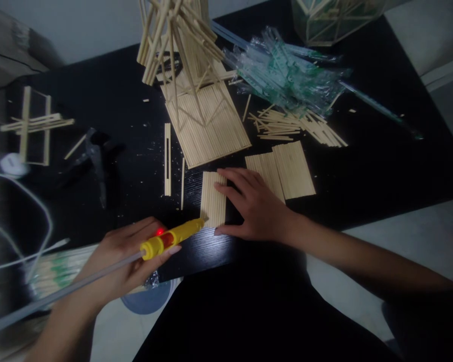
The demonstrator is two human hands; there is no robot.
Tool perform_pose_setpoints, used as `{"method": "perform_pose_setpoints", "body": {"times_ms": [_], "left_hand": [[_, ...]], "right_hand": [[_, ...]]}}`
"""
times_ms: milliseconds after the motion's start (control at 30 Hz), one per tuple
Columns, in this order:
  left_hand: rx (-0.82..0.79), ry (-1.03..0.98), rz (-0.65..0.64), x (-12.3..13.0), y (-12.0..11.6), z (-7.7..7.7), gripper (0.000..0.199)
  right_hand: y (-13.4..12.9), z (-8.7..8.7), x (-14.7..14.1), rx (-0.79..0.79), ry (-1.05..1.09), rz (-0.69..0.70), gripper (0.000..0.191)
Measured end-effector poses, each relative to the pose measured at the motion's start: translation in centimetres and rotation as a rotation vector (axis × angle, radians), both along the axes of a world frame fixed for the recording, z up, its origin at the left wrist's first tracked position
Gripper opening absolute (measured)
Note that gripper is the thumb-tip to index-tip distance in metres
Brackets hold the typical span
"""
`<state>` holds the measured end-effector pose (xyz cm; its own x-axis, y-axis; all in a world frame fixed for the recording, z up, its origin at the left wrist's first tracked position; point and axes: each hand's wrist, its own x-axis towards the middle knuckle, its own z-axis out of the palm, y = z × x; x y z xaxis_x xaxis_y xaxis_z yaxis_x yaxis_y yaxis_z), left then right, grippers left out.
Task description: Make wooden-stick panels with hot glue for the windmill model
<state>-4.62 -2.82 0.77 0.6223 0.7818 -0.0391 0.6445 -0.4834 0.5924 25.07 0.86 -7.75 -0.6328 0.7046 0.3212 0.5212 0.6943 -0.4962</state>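
Stick panel held by the right hand, nozzle at its near left corner

Closest to the body, the left hand is curled round a yellow glue pen; its grey rod runs back across the wrist and out of view. The lower fingers are partly hidden, so their grip is hard to read.

From that hand the panel lies ahead and to the right, flat on the black table, long axis pointing away from the body. Whether the nozzle touches it, I cannot tell.

The right hand is nearer: widely spread, forefinger at the panel's far end and thumb at its near end. That hand hides part of one of two similar panels just beyond.

Farther off, a stick mat sits under a stick tower cut off by the top edge; crumpled wrappers blur together, and a glass case is cropped too
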Motion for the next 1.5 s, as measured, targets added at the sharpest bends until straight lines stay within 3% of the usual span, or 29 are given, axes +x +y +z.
{"method": "perform_pose_setpoints", "body": {"times_ms": [667, 1267, 1500], "left_hand": [[0.095, 0.049, -0.005, 0.1, 1.9, -1.0, 0.026], [0.128, 0.080, 0.047, 0.4, 2.8, -0.8, 0.032], [0.050, 0.043, 0.041, 0.3, 2.3, -0.2, 0.028]], "right_hand": [[0.1, 0.1, 0.0, -0.026, -0.002, 0.005, 0.086], [0.0, 0.1, 0.0, -0.016, -0.007, 0.003, 0.086], [0.0, 0.0, 0.0, -0.042, 0.008, 0.001, 0.087]]}}
